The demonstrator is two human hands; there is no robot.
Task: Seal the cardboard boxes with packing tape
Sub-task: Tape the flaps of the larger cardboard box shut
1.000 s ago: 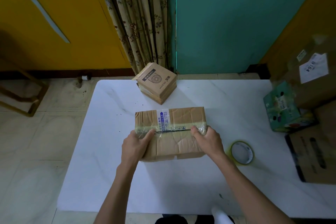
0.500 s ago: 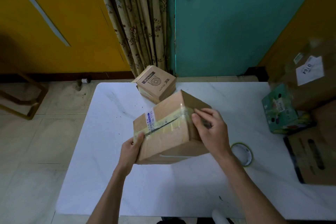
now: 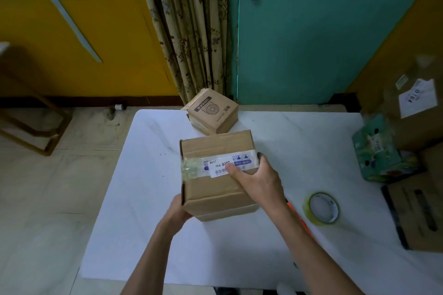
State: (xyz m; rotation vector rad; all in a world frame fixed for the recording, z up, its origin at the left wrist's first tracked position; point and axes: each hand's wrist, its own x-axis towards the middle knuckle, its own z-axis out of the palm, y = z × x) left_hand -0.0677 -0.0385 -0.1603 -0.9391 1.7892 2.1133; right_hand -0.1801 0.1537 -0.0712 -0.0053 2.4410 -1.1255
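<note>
White desk (image 3: 275,242), marble pattern. At its right edge a stack of boxes (image 3: 412,132), one with a white label, and a green printed carton (image 3: 378,151).

Cardboard box (image 3: 217,189) held at mid-desk, near edge raised, tilted toward the camera. A strip of clear tape (image 3: 191,167) runs across the face turned up, with a white barcode label (image 3: 226,167) on it.

Small box (image 3: 213,111) at the far edge of the desk, just behind the held box, printed face up.

Hands apart, both gripping the cardboard box. Right hand (image 3: 257,181): on the upper face and right side, thumb on the label. Left hand (image 3: 178,209): cupping the lower left corner from below.

Tape roll (image 3: 321,208), yellowish, flat on the desk right of the right forearm, apart from the box. An orange object (image 3: 296,214) shows beside that forearm, mostly hidden.
</note>
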